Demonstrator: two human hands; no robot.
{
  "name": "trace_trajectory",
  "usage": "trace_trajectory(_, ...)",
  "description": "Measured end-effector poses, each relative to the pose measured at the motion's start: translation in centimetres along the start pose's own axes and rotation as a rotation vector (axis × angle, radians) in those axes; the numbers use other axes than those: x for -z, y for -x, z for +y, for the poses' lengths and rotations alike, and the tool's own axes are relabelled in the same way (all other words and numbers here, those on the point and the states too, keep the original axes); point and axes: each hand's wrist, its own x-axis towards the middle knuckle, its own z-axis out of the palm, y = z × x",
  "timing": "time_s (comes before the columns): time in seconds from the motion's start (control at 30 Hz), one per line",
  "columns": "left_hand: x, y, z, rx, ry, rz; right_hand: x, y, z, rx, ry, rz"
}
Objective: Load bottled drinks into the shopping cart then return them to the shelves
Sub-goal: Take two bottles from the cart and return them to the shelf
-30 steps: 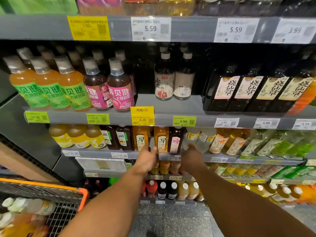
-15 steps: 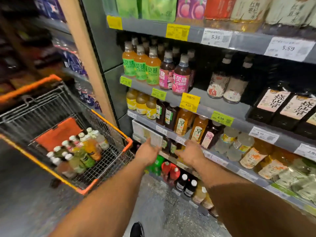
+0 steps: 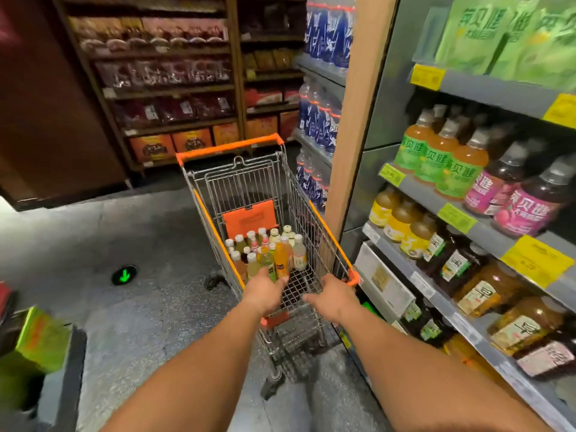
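A wire shopping cart [image 3: 328, 232] with orange trim stands in the aisle in front of me, its orange handle at the far end. Several bottled drinks [image 3: 268, 251] with white caps stand upright in its basket. My left hand [image 3: 264, 293] reaches over the near rim, and its fingertips are at the base of an orange juice bottle [image 3: 281, 260]. My right hand [image 3: 334, 299] hovers over the near right corner with relaxed fingers and holds nothing. The drinks shelves [image 3: 419, 199] run along my right, stocked with orange, pink and dark bottles.
A wooden post [image 3: 352, 120] stands just right of the cart, with blue water packs [image 3: 324, 113] behind it. Dark wooden shelves of packaged goods [image 3: 174, 76] line the back. A green arrow marker [image 3: 124, 275] is on the floor and a green box [image 3: 34, 341] sits lower left.
My view has swung left from the drinks shelf to the cart. Both hands have left the shelf edge and now reach over the cart's near rim, the left one at the bottles.
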Motion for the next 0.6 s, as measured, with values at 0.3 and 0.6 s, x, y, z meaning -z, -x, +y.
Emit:
trace_trajectory(0.3,-0.3,-6.9,-2.5,0.108,0.028,-0.071,-2.0,-8.1,-2.3,-0.034,-0.006,-0.076)
trace_trajectory(0.6,-3.2,-18.8,-4.1,0.276,0.056,-0.072,-4.2,-21.9,-1.8,-0.053,0.062,-0.219)
